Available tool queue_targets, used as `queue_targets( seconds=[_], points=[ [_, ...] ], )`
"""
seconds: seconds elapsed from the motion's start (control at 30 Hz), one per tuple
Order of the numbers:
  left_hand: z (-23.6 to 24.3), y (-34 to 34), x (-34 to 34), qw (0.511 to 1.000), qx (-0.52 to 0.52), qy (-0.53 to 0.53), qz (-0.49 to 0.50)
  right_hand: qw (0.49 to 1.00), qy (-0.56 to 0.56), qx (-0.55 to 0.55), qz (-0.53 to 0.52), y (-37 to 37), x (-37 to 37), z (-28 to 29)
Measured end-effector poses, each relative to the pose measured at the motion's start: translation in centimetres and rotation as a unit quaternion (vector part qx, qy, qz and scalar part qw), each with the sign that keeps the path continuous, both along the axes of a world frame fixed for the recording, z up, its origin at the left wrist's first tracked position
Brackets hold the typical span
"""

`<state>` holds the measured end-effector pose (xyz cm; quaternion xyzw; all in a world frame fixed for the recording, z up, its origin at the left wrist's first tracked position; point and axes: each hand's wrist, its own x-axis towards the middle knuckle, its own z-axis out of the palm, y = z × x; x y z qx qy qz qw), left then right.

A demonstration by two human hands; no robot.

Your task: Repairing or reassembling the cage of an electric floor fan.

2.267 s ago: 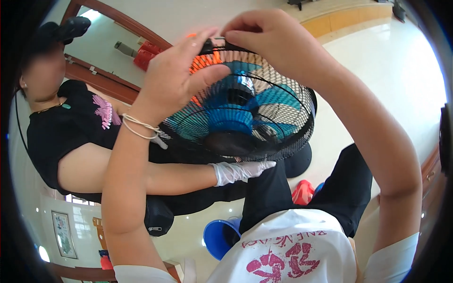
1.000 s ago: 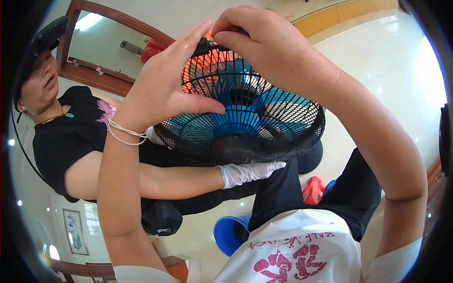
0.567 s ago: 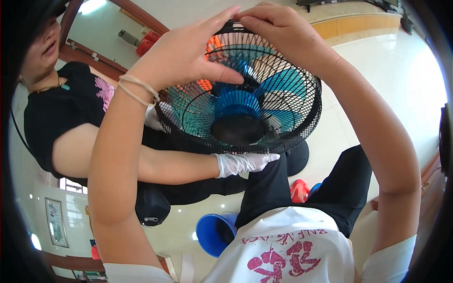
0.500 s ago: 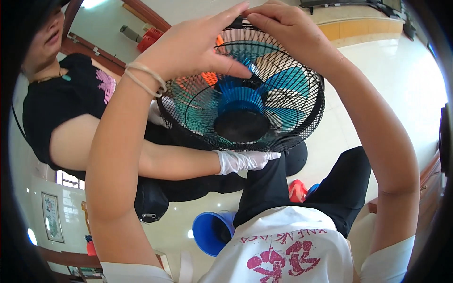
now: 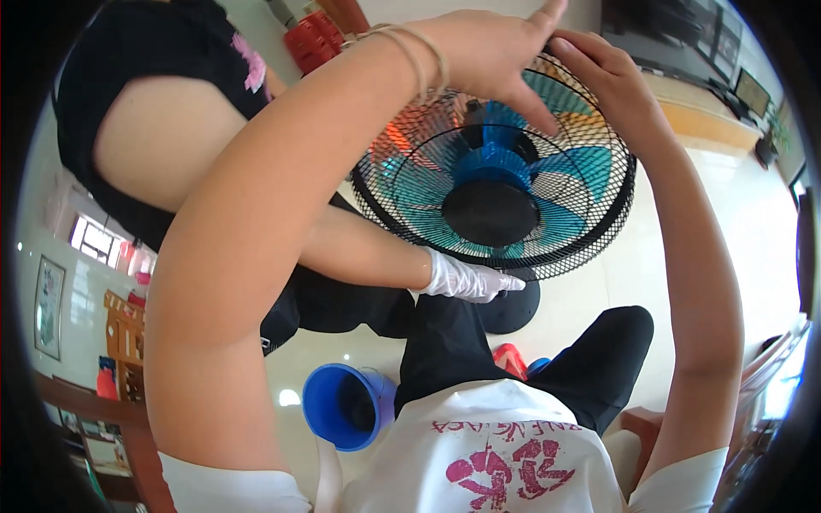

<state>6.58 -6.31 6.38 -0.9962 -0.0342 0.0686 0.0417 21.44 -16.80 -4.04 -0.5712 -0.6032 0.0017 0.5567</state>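
Observation:
A standing fan with a black wire guard (image 5: 386,214), teal blades (image 5: 571,171) and a black hub cap (image 5: 489,211) is before me. My left hand (image 5: 505,64) is at the top of the guard, fingers stretched upward and thumb spread over the mesh. My right hand (image 5: 611,75) is closed on the guard's upper right rim, its thumb near the top. A person's white-gloved hand (image 5: 466,278) is under the guard's lower edge. The round black fan base (image 5: 509,312) shows below, partly hidden.
A person in black (image 5: 154,43) leans in from the left. A blue bucket (image 5: 340,385) stands by my knees, with red footwear (image 5: 510,359) beside my leg. A low platform (image 5: 701,120) with a screen and plant is at back right, wooden chairs (image 5: 124,333) at far left.
My hands and the fan guard appear farther right in the picture. The other person's head has left the frame, and the view has shifted to show more of the screens at back right.

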Motion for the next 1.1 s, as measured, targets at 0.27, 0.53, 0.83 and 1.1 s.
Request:
queue_targets(
  seconds=[0.27, 0.53, 0.83, 1.1],
  points=[
    [-1.4, 0.1, -1.1, 0.991, 0.065, -0.104, 0.051, 0.999, 0.012, -0.026, -0.015, 0.9, 0.6, -0.2],
    [-16.9, -6.9, -18.4, 0.741, -0.130, -0.622, -0.218, 0.997, 0.072, -0.036, -0.009, 1.4, 2.6, -1.1],
    [-44.3, -4.6, -14.7, 0.333, -0.750, -0.485, 0.303, 0.980, 0.144, -0.066, -0.123, 0.4, 7.3, -1.0],
    [-40.3, -4.1, -8.6, 0.094, -0.901, -0.393, 0.161, 0.972, 0.141, -0.061, -0.178, -1.0, 10.7, 0.4]
  ],
)
